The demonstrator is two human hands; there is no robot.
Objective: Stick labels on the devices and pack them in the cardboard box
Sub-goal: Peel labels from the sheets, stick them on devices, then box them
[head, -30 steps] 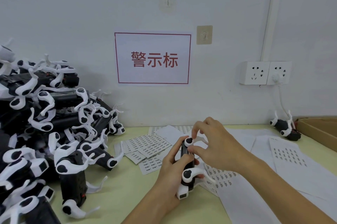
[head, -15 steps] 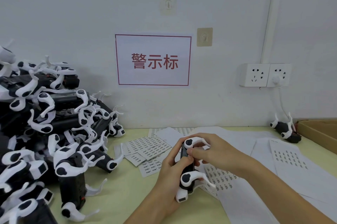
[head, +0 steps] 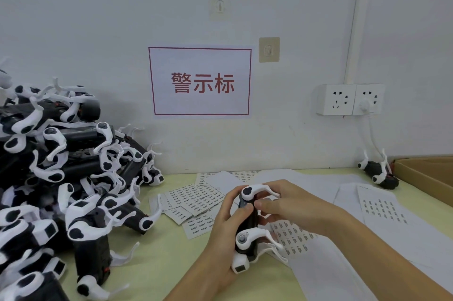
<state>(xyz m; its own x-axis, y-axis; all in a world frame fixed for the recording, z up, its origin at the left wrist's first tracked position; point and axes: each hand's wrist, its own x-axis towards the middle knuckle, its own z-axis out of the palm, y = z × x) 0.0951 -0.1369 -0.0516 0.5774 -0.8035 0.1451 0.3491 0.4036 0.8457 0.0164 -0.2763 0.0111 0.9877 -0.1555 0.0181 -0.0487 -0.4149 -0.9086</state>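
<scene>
A black device with white curved arms (head: 247, 227) stands upright over the table's middle. My left hand (head: 220, 234) grips its body from the left, thumb across the front. My right hand (head: 284, 207) holds it from the right, with thumb and fingertips pressed on the upper front; whether a label is under them is hidden. Sheets of small printed labels (head: 196, 199) lie just behind the hands. Part of a cardboard box (head: 426, 174) shows at the right edge.
A big heap of several black-and-white devices (head: 61, 190) fills the left side of the table. One lone device (head: 377, 173) lies by the box. White backing sheets (head: 382, 207) cover the right half. Wall sockets (head: 350, 99) hang above.
My right hand came down from the device's top arm and now presses on its upper front. The left hand keeps the same grip; the device sits slightly lower.
</scene>
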